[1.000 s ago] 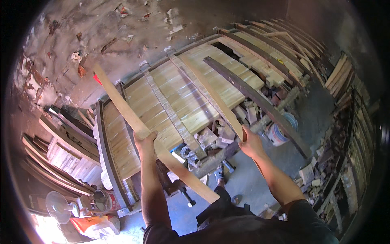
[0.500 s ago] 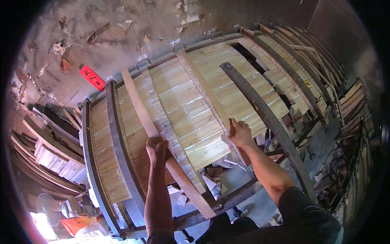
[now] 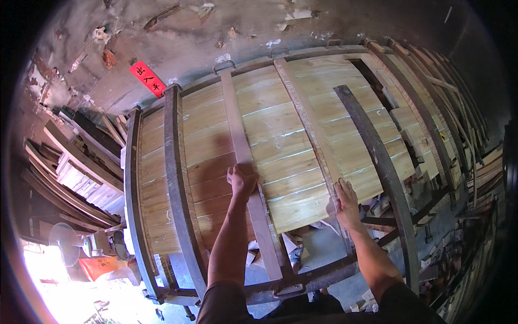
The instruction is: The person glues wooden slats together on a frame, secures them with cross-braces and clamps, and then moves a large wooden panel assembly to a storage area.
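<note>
A panel of pale boards (image 3: 280, 140) lies within a dark metal clamp frame, with whitish streaks along its seams. A long wooden strip (image 3: 234, 113) crosses the boards lengthwise toward me. My left hand (image 3: 244, 181) is closed over this strip near its middle, its fingers curled on the edge. Further right, a second wooden strip (image 3: 307, 119) with a rough, pale-smeared side spans the panel. My right hand (image 3: 348, 204) grips this one near the panel's near edge, thumb and fingers on either side. Part of that thumb is hard to make out.
Dark metal bars (image 3: 181, 183) cross the panel at the left, and another bar (image 3: 375, 146) slants at the right. Curved planks (image 3: 81, 156) are piled on the left near a fan (image 3: 65, 240). Wood offcuts lie below. A red paper (image 3: 147, 78) hangs on the wall.
The left strip has swung from a slant to nearly in line with the smeared bar beside it, my left hand moving with it. My right hand's fingers have straightened somewhat. The view has shifted left.
</note>
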`<state>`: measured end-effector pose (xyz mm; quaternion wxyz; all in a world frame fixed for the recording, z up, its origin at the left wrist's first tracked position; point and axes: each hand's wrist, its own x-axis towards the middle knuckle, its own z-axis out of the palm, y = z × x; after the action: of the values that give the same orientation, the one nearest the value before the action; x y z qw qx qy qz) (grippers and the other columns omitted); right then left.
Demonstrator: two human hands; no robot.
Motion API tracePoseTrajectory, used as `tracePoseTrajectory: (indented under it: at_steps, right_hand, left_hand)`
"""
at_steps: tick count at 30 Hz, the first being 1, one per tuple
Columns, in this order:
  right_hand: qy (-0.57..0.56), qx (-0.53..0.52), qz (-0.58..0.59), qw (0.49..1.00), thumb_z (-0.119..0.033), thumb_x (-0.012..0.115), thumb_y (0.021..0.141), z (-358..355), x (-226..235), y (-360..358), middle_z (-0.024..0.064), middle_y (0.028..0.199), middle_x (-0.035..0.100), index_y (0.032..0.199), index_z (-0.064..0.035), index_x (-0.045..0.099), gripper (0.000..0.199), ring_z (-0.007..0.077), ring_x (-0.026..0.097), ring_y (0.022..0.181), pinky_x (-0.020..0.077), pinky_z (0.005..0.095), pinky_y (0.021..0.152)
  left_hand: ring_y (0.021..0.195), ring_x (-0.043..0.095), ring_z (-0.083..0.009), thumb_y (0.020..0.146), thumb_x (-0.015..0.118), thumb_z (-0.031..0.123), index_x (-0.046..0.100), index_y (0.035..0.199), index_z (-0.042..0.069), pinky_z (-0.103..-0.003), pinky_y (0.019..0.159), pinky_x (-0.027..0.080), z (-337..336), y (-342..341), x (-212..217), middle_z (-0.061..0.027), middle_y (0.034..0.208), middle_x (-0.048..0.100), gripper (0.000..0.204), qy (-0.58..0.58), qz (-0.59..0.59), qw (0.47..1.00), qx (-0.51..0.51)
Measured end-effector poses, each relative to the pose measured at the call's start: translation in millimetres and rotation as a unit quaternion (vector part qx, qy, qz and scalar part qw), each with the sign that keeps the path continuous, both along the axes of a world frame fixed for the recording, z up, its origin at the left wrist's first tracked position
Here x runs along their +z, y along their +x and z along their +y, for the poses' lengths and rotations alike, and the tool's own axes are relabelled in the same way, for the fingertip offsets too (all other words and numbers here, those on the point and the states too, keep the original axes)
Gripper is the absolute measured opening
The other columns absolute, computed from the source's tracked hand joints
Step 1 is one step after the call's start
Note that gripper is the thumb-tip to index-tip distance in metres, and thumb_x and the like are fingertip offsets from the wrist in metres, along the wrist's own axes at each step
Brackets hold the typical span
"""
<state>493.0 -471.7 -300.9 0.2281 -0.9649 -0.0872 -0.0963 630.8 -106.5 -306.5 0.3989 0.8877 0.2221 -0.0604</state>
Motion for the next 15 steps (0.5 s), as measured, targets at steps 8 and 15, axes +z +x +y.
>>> tracePoseTrajectory:
  at_steps: [8, 15]
  right_hand:
    - [0.012, -0.014, 0.013, 1.000, 0.000, 0.058, 0.084, -1, 2, -3, 0.0165, 0.154, 0.038, 0.146, -0.0076, 0.043, 0.064, 0.0434, 0.036, 0.140, 0.0299, 0.0520, 0.115]
    - [0.035, 0.002, 0.011, 0.999, -0.001, 0.060, 0.082, 5, 12, 0, 0.0198, 0.152, 0.040, 0.142, -0.0024, 0.045, 0.062, 0.0424, 0.036, 0.141, 0.0308, 0.0510, 0.115]
  left_hand:
    - [0.148, 0.019, -0.0391, 0.072, 0.072, 0.029, 0.039, 0.149, 0.002, -0.047, 0.122, 0.020, -14, 8, -30, -0.0238, 0.159, 0.023, 0.087, 0.060, -0.078, 0.993, -0.063]
    - [0.147, 0.024, -0.0401, 0.077, 0.071, 0.027, 0.044, 0.146, 0.001, -0.044, 0.122, 0.022, -1, 17, -46, -0.0251, 0.159, 0.025, 0.078, 0.068, -0.114, 0.989, -0.064]
